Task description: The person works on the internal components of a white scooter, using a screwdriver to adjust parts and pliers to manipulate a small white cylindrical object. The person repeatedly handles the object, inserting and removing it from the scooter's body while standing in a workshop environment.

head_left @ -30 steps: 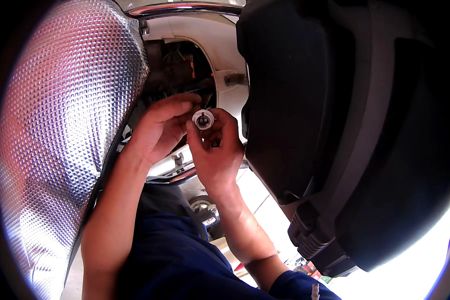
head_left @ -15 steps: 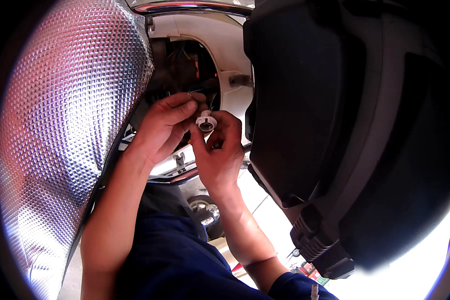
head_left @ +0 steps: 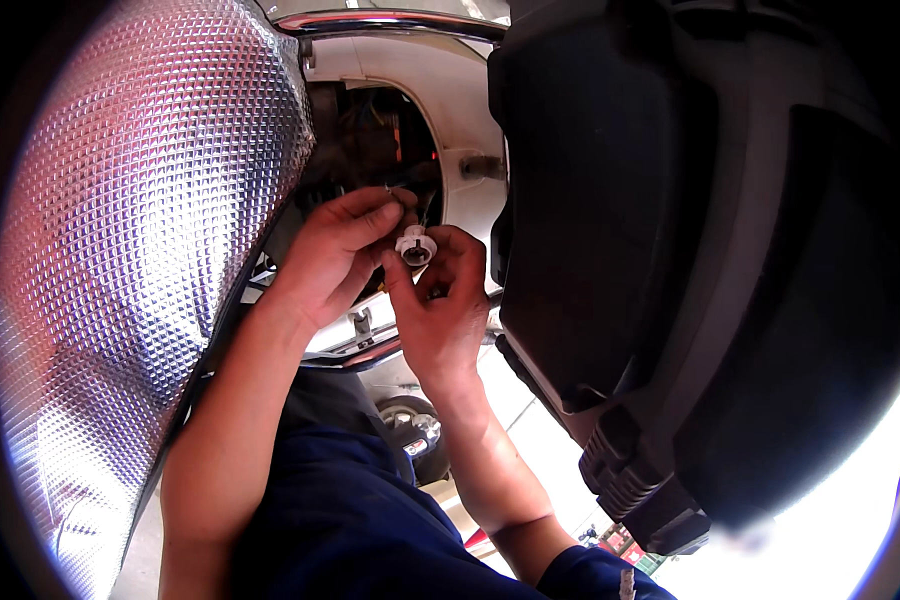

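Observation:
A small white bulb socket [head_left: 416, 246] with a round, hollow mouth facing me is pinched between the thumb and fingers of my right hand [head_left: 442, 315]. Just beside it, my left hand [head_left: 332, 255] is closed, thumb against forefinger. A thin wire seems to run between those left fingertips, though most of it is hidden. Both hands are close together in front of a dark opening [head_left: 370, 140] in a cream body panel [head_left: 470, 120], where coloured wires and an orange part show dimly.
A silver quilted sheet [head_left: 160, 230] fills the left side. On the right bulges a large black case-like part [head_left: 600, 200]. Chrome rails [head_left: 390, 22] cross above and below the opening. Below, between my arms, a small wheel [head_left: 415, 435] shows.
The socket has turned slightly in my right fingers and both hands have shifted a little to the right in view. Their grips look the same.

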Demonstrator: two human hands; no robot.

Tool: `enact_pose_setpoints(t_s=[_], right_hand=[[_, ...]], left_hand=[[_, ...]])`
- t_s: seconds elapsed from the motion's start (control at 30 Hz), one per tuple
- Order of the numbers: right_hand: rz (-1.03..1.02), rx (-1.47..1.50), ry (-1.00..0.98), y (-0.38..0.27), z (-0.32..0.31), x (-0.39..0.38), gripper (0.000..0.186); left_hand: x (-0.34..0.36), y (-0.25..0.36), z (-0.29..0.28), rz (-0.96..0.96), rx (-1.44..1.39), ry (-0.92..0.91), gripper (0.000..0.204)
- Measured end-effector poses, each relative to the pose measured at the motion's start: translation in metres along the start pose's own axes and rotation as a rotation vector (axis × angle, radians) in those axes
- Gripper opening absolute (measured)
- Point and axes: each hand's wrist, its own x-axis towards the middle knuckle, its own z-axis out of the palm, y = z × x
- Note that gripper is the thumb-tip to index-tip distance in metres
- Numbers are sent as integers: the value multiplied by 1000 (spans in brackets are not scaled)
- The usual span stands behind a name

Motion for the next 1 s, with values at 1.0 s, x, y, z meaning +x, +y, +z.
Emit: enact_pose_setpoints(t_s=[1.0], right_hand=[[-289, -325, -48, 13, 46, -22, 19]], left_hand=[[-59, -26, -26, 1006, 1525, 480, 33]])
